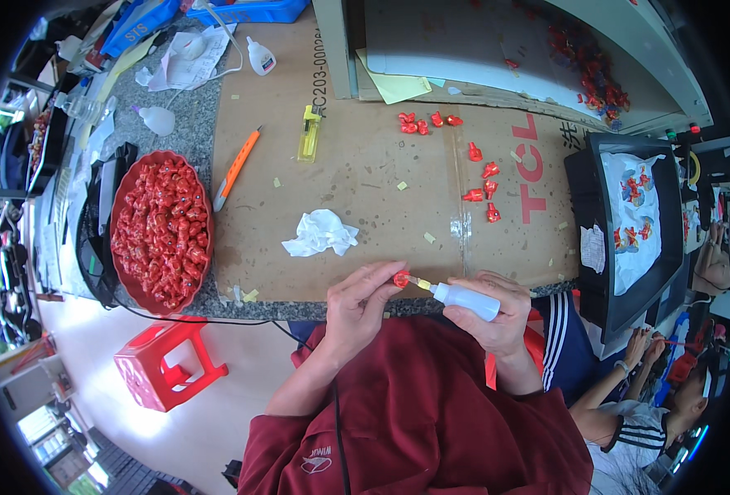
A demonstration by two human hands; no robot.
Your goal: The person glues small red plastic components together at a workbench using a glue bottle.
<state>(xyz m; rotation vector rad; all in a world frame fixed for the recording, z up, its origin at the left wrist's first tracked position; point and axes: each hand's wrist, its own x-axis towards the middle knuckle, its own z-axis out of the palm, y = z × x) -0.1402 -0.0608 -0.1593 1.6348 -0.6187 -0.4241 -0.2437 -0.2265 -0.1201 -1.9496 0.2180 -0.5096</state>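
My left hand (358,307) pinches a small shiny red plastic piece (400,280) between thumb and fingertips, just over the table's near edge. In my right hand (497,313) is a white squeeze bottle (469,302), tilted so that its thin tip with a yellow collar points at the red piece. Whether the tip touches the piece is too small to tell. Beyond my hands lies a crumpled white tissue (321,233). Several similar red pieces (490,189) stand or lie in a loose row on the cardboard at the right, with more (414,124) toward the back.
A red bowl (120,180) heaped with red pieces stands left. Nearby lie an orange knife (237,167) and a yellow lighter (309,134). A black tray (672,214) holds assembled pieces at right. Behind is a shelf (455,49); a red stool (146,367) stands left below. A co-worker (629,412) sits right.
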